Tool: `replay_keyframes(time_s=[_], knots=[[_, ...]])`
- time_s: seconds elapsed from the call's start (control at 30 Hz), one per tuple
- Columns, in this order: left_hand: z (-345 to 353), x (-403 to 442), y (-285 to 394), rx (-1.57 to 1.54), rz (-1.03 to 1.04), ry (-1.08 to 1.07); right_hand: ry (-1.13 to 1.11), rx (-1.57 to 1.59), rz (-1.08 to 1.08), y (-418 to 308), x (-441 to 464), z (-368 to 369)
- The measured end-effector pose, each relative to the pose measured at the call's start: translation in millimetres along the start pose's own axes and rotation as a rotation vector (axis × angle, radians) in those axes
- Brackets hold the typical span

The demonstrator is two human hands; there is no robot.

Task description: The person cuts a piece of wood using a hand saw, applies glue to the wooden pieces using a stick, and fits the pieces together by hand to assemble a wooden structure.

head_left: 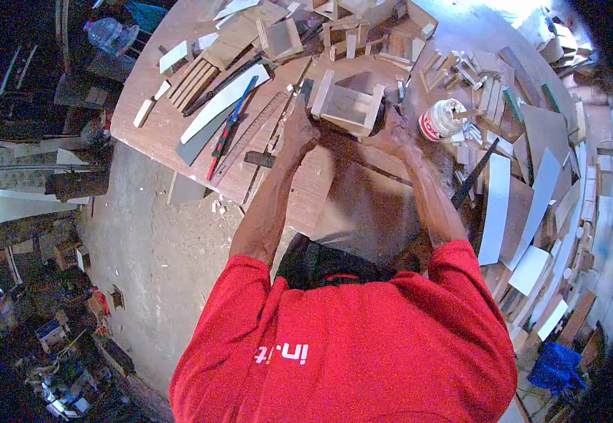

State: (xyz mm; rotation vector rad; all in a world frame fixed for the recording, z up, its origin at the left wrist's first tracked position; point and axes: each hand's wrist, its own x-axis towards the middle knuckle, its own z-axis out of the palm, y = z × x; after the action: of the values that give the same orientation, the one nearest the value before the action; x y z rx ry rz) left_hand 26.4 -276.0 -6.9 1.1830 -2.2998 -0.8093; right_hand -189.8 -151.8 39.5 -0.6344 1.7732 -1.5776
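Observation:
A small open wooden box (348, 106) stands at the near middle of the wooden table (299, 201), between my two hands. My left hand (301, 130) is at its left side, fingers partly hidden and blurred beside a dark narrow piece. On the right side, my right hand (392, 130) has its fingers against the box, their tips partly out of sight. Right of that hand is a white glue jar (442, 120) with a red label and a stick in its mouth. A hammer (259, 159) lies left of my left forearm.
A blue and red handsaw (230, 134) and white strips (215, 109) lie to the left. Wooden frames and offcuts (278, 39) fill the far side. Long boards (495, 208) are stacked at the right. Scraps dot the floor (158, 247).

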Motion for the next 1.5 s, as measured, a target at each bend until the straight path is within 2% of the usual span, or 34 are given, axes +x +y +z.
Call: replay_keyframes(time_s=[0.13,0.23,0.37,0.43,0.5,0.53,0.67,0.73,0.83,0.93,1.07,1.13,1.27,1.37,1.43,1.5], knots=[[-4,-4,1,-0.085,0.127,0.044,-0.029,-0.124,-0.094,-4,-9,1],[-5,-5,5,-0.244,0.173,0.103,-0.071,-0.409,-0.305,-10,-30,-5],[-16,-12,20,-0.372,0.030,0.037,-0.091,-0.750,-0.571,-24,-64,-7],[-14,-12,20,-0.240,0.074,0.098,-0.097,-0.810,-0.627,-33,-66,-2],[-14,-17,22,-0.248,0.020,0.070,-0.105,-1.020,-0.845,-49,-58,7],[-15,-19,24,-0.254,-0.034,0.047,-0.155,-1.055,-0.823,-56,-55,12],[-16,-20,19,-0.182,-0.040,0.065,-0.227,-1.253,-0.863,-39,-36,24],[-12,-19,13,-0.190,-0.001,0.062,-0.332,-1.426,-0.749,-35,-29,34],[9,-14,-8,-0.077,0.090,0.103,-0.371,-1.465,-0.702,-36,-36,39],[15,-16,-13,-0.176,0.072,0.174,-0.433,-1.396,-0.590,-49,-40,44],[5,-19,2,-0.080,0.016,0.128,-0.456,-1.387,-0.588,-33,-30,40],[5,-19,3,-0.071,-0.019,0.115,-0.439,-1.363,-0.661,-32,-29,41],[9,-19,-6,-0.069,0.036,0.105,-0.402,-1.336,-0.645,-48,-43,45],[13,-20,-8,-0.048,0.059,0.185,-0.417,-1.384,-0.625,-51,-46,47],[8,-20,-4,-0.011,0.004,0.082,-0.376,-1.451,-0.626,-41,-39,46],[7,-20,-3,-0.012,0.021,0.088,-0.397,-1.459,-0.597,-38,-36,45]])
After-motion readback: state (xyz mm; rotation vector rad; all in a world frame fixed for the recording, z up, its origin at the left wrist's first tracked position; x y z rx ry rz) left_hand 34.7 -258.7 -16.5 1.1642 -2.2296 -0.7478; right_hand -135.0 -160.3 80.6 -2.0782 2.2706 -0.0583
